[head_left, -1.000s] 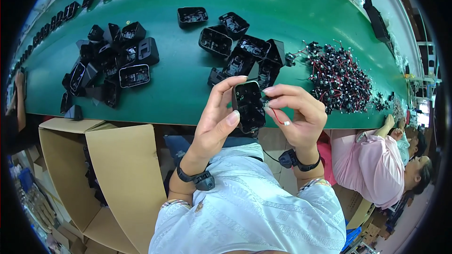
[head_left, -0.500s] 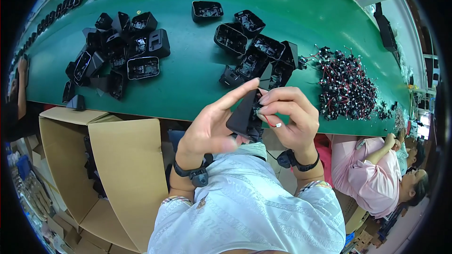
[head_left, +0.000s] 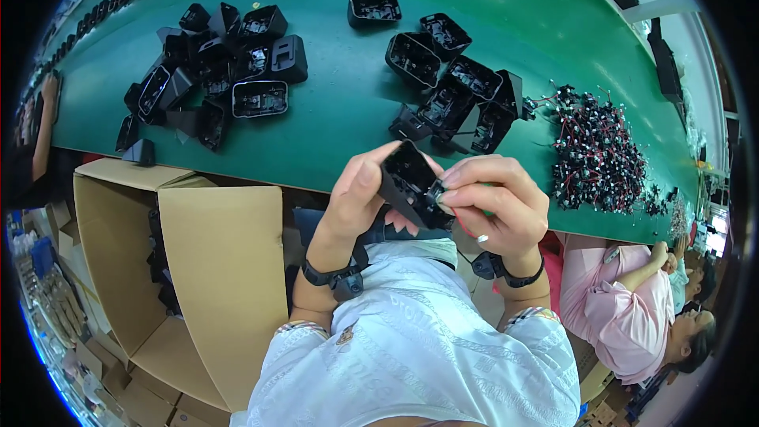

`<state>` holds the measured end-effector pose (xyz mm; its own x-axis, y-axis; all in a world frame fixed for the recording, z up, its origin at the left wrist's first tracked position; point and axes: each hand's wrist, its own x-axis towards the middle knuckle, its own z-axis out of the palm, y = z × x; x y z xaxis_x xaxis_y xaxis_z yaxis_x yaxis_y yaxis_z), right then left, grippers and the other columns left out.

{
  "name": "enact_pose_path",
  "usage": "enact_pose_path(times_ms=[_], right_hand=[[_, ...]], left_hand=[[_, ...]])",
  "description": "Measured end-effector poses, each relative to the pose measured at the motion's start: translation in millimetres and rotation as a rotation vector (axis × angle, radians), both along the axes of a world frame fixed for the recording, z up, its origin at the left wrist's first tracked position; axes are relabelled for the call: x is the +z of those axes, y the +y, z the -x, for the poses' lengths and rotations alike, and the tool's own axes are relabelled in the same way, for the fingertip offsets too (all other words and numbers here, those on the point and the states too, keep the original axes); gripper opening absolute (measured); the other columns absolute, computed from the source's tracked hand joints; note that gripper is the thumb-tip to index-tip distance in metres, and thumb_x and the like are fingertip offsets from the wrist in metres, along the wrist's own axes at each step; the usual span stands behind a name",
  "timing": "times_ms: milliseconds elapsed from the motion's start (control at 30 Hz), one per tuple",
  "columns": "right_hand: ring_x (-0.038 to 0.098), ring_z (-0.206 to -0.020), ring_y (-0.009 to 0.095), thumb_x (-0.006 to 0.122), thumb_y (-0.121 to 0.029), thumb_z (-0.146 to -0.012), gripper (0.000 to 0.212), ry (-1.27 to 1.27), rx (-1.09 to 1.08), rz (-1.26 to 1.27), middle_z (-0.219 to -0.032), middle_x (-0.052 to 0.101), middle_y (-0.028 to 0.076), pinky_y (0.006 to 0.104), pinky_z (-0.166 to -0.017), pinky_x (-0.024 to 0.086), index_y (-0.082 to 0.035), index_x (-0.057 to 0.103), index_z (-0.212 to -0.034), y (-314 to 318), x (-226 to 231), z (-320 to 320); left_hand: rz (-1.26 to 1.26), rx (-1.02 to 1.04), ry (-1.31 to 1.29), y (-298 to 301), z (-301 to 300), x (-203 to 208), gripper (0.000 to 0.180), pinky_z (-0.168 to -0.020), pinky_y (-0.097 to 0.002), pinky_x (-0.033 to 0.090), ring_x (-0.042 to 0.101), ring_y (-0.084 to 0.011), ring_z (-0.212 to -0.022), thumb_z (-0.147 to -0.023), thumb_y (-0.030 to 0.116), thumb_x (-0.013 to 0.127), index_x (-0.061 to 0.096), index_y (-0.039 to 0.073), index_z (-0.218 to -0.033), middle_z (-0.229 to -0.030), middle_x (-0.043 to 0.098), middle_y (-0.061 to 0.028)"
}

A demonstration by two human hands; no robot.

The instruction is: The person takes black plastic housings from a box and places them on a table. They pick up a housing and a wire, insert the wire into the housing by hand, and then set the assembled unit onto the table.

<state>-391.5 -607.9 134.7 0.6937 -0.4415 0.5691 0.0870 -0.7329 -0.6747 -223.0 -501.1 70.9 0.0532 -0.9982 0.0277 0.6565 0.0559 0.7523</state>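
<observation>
My left hand (head_left: 357, 194) grips a black plastic housing (head_left: 405, 175) over the table's near edge, its open side tilted up and toward my right hand. Inside the housing some small fittings show. The fingertips of my right hand (head_left: 502, 202) pinch a small dark part with a red wire (head_left: 466, 223) at the housing's right inner edge. A white connector (head_left: 482, 239) dangles from the wire below those fingers. The part itself is mostly covered by my fingertips. Just beyond my hands lies a cluster of similar black housings (head_left: 445, 103).
A heap of small wired parts (head_left: 598, 158) lies on the green table (head_left: 332, 126) at right. More black housings (head_left: 259, 99) are piled at left, others lined up far left. An open cardboard box (head_left: 221, 292) stands below the near edge. A person in pink (head_left: 621, 300) sits at right.
The housing has turned so its open side now faces up, and my left fingers have wrapped round it. My right hand keeps its pinch. The whole view has shifted slightly.
</observation>
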Motion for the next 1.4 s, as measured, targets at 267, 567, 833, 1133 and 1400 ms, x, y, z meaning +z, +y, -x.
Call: enact_pose_path(times_ms=[267,567,833,1133,1400], right_hand=[[0.069,-0.081,0.024,0.084,-0.001,-0.068,0.021,0.004,0.108,0.026,-0.091,0.071,0.008,0.0343,-0.070,0.056,-0.003,0.073,-0.085,1,-2,-13],[0.060,-0.100,0.029,0.083,-0.002,-0.068,0.019,0.100,0.035,-0.097,-0.106,0.061,0.012,0.0405,-0.086,0.051,-0.003,0.071,-0.083,13,-2,-14],[0.056,-0.111,0.033,0.084,-0.002,-0.070,0.020,0.080,-0.034,-0.119,-0.112,0.059,0.013,0.0455,-0.096,0.047,-0.004,0.072,-0.085,20,-12,-16],[0.054,-0.114,0.033,0.082,-0.002,-0.071,0.017,0.035,-0.045,-0.176,-0.112,0.059,0.012,0.0464,-0.098,0.046,-0.004,0.072,-0.085,20,-23,-16],[0.055,-0.118,0.036,0.080,-0.001,-0.066,0.023,0.134,-0.040,-0.148,-0.113,0.060,0.011,0.0467,-0.097,0.047,-0.007,0.076,-0.088,26,-25,-13]], left_hand=[[0.036,0.108,-0.117,5,-4,-29,0.085,-0.076,-0.0252,0.049,0.062,-0.0133,-0.086,-0.098,0.071,0.043,0.060,-0.009,-0.117,-0.099,0.068,-0.0111],[-0.006,0.130,-0.192,5,-4,-12,0.085,-0.068,-0.0204,0.042,0.055,-0.0067,-0.081,-0.094,0.077,0.046,0.062,-0.006,-0.108,-0.089,0.061,-0.0024],[-0.046,0.231,-0.132,1,1,-17,0.086,-0.065,-0.0205,0.041,0.055,-0.0065,-0.078,-0.096,0.077,0.040,0.062,-0.006,-0.107,-0.087,0.062,-0.0023],[-0.193,0.251,0.035,-2,9,-6,0.077,-0.065,-0.0215,0.040,0.053,-0.0065,-0.076,-0.102,0.069,0.037,0.063,-0.004,-0.108,-0.086,0.063,-0.0019],[-0.025,0.225,-0.310,2,2,-12,0.073,-0.064,-0.0214,0.043,0.056,-0.0067,-0.074,-0.105,0.064,0.035,0.063,-0.004,-0.108,-0.087,0.064,-0.0021]])
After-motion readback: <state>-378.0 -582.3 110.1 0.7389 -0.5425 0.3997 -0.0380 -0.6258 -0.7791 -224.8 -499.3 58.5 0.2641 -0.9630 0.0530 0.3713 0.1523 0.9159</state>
